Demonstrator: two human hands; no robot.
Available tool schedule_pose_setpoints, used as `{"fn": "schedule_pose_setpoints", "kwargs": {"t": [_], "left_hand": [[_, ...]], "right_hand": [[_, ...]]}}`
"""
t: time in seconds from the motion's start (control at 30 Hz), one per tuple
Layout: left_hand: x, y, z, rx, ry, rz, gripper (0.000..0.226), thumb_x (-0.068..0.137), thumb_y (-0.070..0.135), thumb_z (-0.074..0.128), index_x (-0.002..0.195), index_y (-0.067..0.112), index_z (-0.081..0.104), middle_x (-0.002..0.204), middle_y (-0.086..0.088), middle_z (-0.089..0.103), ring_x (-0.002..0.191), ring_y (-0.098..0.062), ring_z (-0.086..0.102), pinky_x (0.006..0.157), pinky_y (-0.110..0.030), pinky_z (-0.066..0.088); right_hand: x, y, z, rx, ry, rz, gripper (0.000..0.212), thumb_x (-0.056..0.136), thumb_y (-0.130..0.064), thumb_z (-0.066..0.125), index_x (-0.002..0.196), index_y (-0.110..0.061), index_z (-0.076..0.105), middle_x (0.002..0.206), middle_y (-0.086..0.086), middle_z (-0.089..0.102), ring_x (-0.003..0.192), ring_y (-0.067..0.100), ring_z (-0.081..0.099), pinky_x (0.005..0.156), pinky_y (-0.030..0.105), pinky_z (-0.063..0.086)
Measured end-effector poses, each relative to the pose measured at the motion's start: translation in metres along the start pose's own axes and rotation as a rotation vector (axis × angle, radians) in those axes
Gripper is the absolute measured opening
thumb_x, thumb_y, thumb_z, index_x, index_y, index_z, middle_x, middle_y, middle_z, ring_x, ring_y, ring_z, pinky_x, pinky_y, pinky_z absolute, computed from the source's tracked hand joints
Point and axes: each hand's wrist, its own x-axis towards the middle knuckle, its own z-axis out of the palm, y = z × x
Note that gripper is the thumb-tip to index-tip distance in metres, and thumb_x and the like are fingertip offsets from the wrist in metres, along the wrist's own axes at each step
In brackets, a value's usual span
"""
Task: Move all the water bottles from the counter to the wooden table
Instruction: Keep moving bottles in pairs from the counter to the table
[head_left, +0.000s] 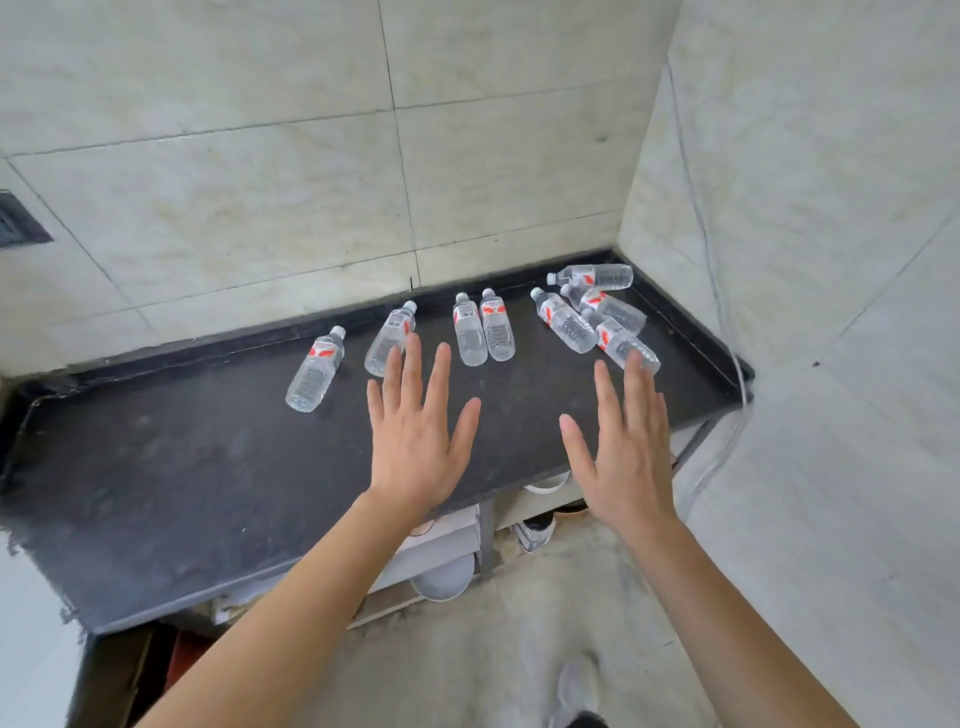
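Note:
Several clear water bottles with red-and-white labels lie on their sides along the back of a dark counter (182, 467). One bottle (315, 370) lies apart at the left, another (390, 336) beside it, a pair (483, 328) in the middle, and a cluster (592, 312) in the right corner. My left hand (415, 431) hovers flat with fingers spread, its fingertips just in front of the second bottle. My right hand (626, 441) is spread too, its fingertips overlapping the nearest bottle (621, 343) of the cluster. Neither hand holds anything. No wooden table is in view.
Tiled walls (260, 208) close the counter at the back and right, forming a corner. Under the counter are shelves with white bowls (444, 579) and a shoe (535, 532). My own shoe (576, 691) stands on the pale floor below.

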Motion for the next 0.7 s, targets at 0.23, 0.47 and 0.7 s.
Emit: {"fn": "schedule_pose_setpoints", "kwargs": {"t": [0.23, 0.47, 0.7], "left_hand": [[0.104, -0.022, 0.095, 0.048, -0.116, -0.114, 0.073, 0.1, 0.058, 0.026, 0.16, 0.017, 0.021, 0.168, -0.013, 0.012, 0.155, -0.034, 0.011, 0.12, -0.059, 0.018], [0.196, -0.041, 0.169, 0.057, -0.23, -0.408, 0.071, 0.102, 0.056, 0.029, 0.161, 0.018, 0.015, 0.17, -0.009, 0.004, 0.155, -0.033, 0.008, 0.124, -0.054, 0.015], [0.245, -0.067, 0.224, 0.014, -0.359, -0.604, 0.071, 0.104, 0.052, 0.035, 0.162, 0.02, 0.01, 0.17, -0.008, 0.002, 0.156, -0.029, 0.003, 0.125, -0.052, 0.011]], "right_hand": [[0.117, 0.057, 0.106, 0.035, -0.198, -0.011, 0.069, 0.103, -0.047, 0.047, 0.159, -0.012, 0.027, 0.168, 0.019, 0.012, 0.154, 0.039, 0.017, 0.121, 0.056, 0.025], [0.245, 0.097, 0.192, 0.076, -0.453, -0.089, 0.071, 0.104, -0.05, 0.041, 0.161, -0.013, 0.02, 0.169, 0.018, 0.006, 0.155, 0.038, 0.014, 0.124, 0.053, 0.022], [0.308, 0.112, 0.26, 0.131, -0.655, -0.057, 0.071, 0.105, -0.049, 0.039, 0.162, -0.016, 0.012, 0.17, 0.014, -0.002, 0.157, 0.033, 0.005, 0.125, 0.045, 0.013]]}}
